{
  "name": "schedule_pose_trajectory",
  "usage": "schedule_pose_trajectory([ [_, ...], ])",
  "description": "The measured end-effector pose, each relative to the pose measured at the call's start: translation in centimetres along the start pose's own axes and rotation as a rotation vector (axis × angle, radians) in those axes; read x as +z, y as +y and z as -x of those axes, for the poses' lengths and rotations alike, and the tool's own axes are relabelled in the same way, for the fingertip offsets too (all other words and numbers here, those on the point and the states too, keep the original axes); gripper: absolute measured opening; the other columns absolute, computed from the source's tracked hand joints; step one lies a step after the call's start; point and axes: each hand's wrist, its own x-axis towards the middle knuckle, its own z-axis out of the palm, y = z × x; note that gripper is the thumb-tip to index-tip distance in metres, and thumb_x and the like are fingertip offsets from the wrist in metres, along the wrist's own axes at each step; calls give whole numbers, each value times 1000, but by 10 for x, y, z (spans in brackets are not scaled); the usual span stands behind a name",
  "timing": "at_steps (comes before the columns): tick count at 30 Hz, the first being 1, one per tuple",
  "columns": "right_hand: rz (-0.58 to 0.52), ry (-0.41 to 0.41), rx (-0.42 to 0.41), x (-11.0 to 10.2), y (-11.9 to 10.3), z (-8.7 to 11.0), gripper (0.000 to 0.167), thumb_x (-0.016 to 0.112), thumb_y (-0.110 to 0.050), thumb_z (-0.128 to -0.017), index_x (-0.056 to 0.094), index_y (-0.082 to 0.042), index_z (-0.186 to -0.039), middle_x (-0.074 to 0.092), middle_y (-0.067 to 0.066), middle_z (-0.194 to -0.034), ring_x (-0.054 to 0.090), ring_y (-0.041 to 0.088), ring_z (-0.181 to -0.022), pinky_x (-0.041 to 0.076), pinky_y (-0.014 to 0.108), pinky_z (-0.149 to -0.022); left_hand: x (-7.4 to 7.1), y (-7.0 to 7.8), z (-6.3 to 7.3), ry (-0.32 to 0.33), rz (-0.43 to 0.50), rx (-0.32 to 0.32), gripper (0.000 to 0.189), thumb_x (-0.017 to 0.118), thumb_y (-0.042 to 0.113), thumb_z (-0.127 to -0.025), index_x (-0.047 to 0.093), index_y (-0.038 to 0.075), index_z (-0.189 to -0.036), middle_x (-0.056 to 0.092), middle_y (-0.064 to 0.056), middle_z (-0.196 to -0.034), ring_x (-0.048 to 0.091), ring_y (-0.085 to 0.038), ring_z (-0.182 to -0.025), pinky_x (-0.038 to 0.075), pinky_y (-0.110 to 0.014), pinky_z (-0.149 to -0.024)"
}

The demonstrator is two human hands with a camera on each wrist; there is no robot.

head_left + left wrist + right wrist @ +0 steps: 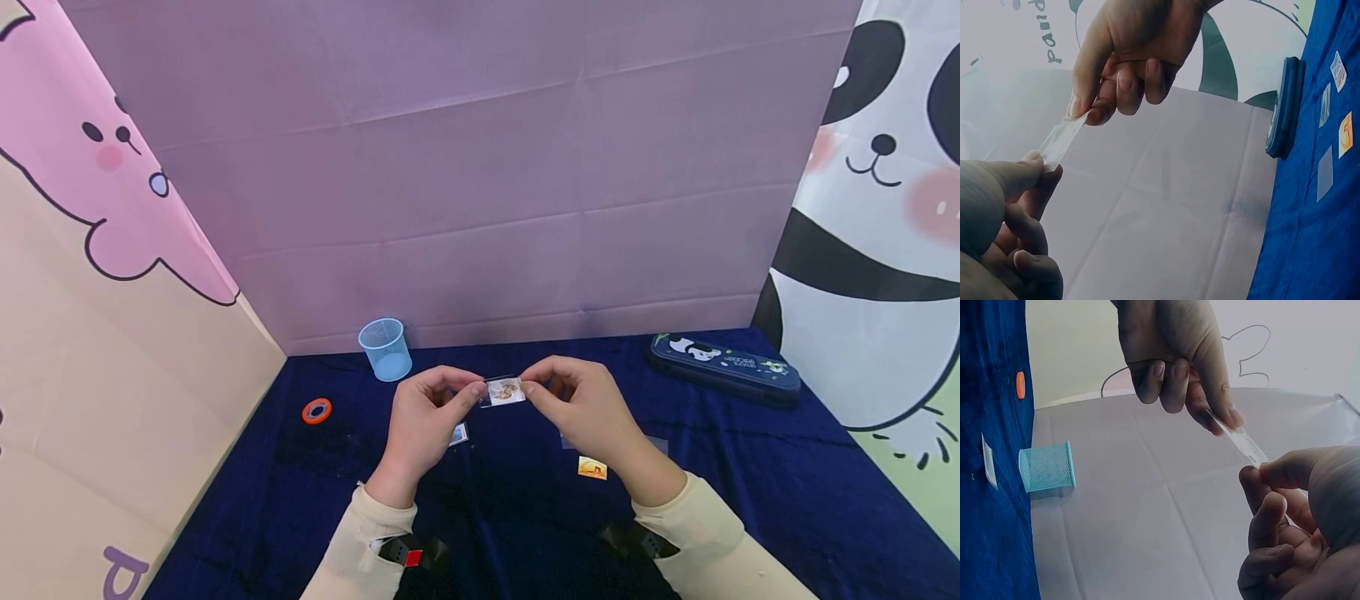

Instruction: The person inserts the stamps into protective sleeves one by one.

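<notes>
A small picture card in a clear plastic sleeve (505, 391) is held up over the table between both hands. My left hand (429, 421) pinches its left end between thumb and index finger, and my right hand (596, 410) pinches the opposite end the same way. From the left wrist view, the sleeved card (1062, 142) looks tilted, with the remaining fingers loosely curled below. Beneath my left hand lies another small card (459, 434), partly covered. An orange picture card (592, 467) lies under my right wrist, near a clear sleeve (658, 444) mostly hidden by that arm.
A light blue mesh cup (386, 350) stands at the back left, with an orange tape roll (317, 411) in front of it. At the back right lies a dark blue pencil case (723, 367). Fabric walls edge the blue tablecloth (510, 500).
</notes>
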Motion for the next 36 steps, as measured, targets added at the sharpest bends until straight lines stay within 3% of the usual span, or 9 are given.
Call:
schedule_pose_trajectory([
  [10, 2, -16, -2, 0, 2, -1, 9, 72, -18, -101, 80, -18, -106, 60, 0, -75, 53, 20, -60, 42, 28, -49, -1, 1, 0, -11, 1, 6, 7, 78, 20, -97, 82, 14, -100, 72, -2, -84, 46, -17, -57, 38, -24, -52],
  [18, -16, -110, 20, -1, 3, -1, 15, 68, -18, -104, 80, -14, -112, 60, 2, -81, 50, 23, -61, 40, 27, -52, 0, 1, 1, -21, 3, -2, 8, 79, 20, -96, 82, 14, -101, 73, -2, -86, 48, -18, -59, 40, -24, -53],
  [24, -38, -139, 25, -2, 2, -1, 13, 68, -18, -104, 80, -14, -108, 56, 3, -73, 47, 16, -54, 38, 27, -47, 0, 1, 1, -33, -1, 6, 8, 78, 21, -97, 82, 15, -102, 74, 0, -90, 47, -19, -59, 39, -24, -53],
  [36, -36, -150, 36, -2, 3, -1, 9, 71, -19, -102, 80, -19, -99, 57, 0, -68, 49, 16, -47, 40, 27, -41, 2, 1, 1, -45, -9, 7, 8, 79, 20, -96, 82, 14, -102, 73, 0, -89, 46, -18, -57, 38, -24, -51],
])
